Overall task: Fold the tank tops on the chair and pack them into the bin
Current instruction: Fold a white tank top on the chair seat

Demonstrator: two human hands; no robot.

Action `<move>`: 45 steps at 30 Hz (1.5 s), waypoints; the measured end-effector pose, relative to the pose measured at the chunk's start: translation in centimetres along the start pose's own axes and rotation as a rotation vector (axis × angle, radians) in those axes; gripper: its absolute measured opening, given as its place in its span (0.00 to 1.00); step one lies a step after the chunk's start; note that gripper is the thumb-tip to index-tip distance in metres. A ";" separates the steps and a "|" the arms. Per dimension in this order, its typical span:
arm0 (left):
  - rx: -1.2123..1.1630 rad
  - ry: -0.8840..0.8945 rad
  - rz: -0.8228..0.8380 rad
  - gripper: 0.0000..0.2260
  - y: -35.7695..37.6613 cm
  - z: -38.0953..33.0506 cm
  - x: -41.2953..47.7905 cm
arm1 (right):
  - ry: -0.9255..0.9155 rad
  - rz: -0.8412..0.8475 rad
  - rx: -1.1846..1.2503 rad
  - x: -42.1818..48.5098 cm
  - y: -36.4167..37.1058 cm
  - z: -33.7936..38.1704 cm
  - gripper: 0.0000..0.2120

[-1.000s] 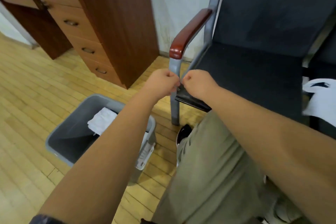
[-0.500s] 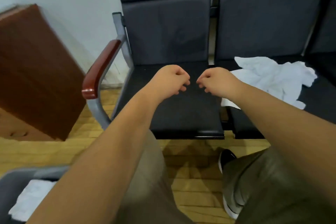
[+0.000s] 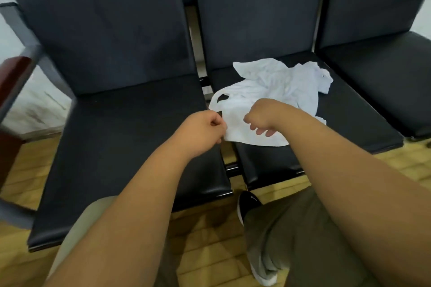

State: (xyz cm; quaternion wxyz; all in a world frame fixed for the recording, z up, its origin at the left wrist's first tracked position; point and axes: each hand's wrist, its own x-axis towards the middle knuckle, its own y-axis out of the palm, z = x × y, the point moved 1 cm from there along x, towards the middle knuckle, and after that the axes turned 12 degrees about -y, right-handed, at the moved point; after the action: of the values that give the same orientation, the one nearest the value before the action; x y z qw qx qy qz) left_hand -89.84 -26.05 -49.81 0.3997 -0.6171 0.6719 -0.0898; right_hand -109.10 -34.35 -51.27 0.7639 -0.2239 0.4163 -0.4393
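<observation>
On the middle chair seat point(image 3: 349, 114) lie crumpled white tank tops point(image 3: 275, 86). Left hand point(image 3: 200, 133) curls at their edge, grip unclear; right hand point(image 3: 263, 114) hovers loosely curled, empty. Pickup seems underway; next, lift one free.

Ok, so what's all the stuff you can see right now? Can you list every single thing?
tank tops: crumpled heap, number unclear, white, on the middle seat
seats: three, black, side by side in a row
armrest: one, reddish-brown, far left edge, blurred
wall: one, whitish, behind the armrest
floor: one, yellow wood, under the seats
shoe: one, black, on the floor below the seats
trouser legs: two, khaki, bottom of view
left hand: one, fingers curled at the heap's near left edge
right hand: one, fingers hanging loosely over the heap's front
</observation>
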 end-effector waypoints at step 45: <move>-0.311 0.155 -0.176 0.17 0.9 -2.1 3.7 | -0.613 -0.289 0.557 -3.4 -1.7 3.6 0.28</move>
State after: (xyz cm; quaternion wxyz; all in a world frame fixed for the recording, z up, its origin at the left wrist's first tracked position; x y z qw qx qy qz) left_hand -91.58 -29.91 -50.55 0.2371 -0.7190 0.6499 -0.0665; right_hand -107.87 -32.40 -46.57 0.8140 -0.1855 0.0002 -0.5504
